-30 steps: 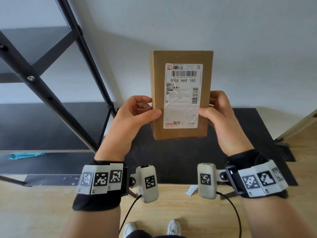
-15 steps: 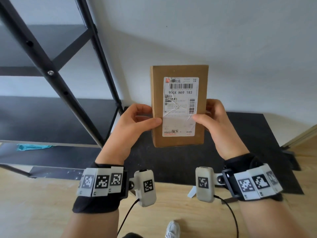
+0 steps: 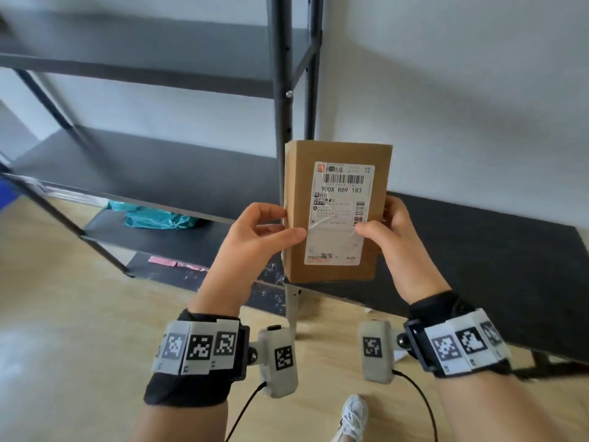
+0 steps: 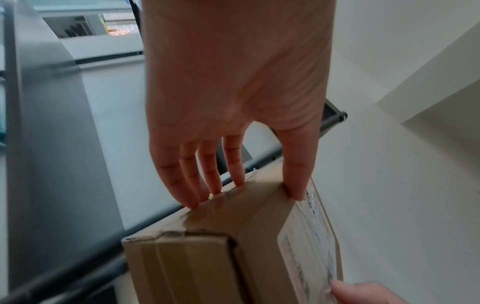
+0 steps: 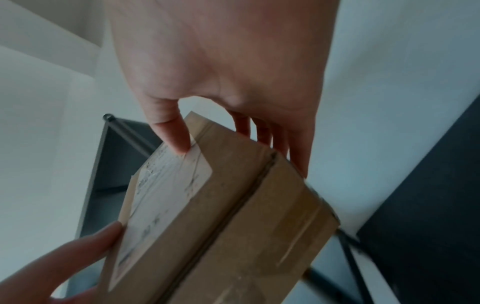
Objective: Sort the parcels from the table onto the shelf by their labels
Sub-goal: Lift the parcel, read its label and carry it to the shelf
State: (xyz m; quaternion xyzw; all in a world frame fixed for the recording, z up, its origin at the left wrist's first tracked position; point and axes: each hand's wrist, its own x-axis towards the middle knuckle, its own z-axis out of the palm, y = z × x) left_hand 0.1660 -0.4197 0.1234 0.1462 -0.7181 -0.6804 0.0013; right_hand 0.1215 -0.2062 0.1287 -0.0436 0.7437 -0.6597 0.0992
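Note:
A brown cardboard parcel (image 3: pixel 338 215) stands upright in the air between both hands, its white label (image 3: pixel 341 215) facing me and reading "900X H69 183". My left hand (image 3: pixel 264 231) grips its left edge, thumb on the front and fingers behind. My right hand (image 3: pixel 385 224) grips the right edge the same way, thumb on the label. The left wrist view shows the parcel (image 4: pixel 233 246) with the left hand (image 4: pixel 233 185) pinching its side. In the right wrist view the right hand (image 5: pixel 233 139) pinches the parcel (image 5: pixel 221 216).
A dark metal shelf (image 3: pixel 153 173) stands to the left, its upright post (image 3: pixel 283 90) just behind the parcel. A teal bag (image 3: pixel 159 218) lies on a lower level and a pink packet (image 3: pixel 172 261) lower still. The black table (image 3: pixel 478 266) sits at the right.
The view has swung left toward the shelf, which now fills the left half. The parcel stays held upright in both hands and has moved left, in front of the shelf post.

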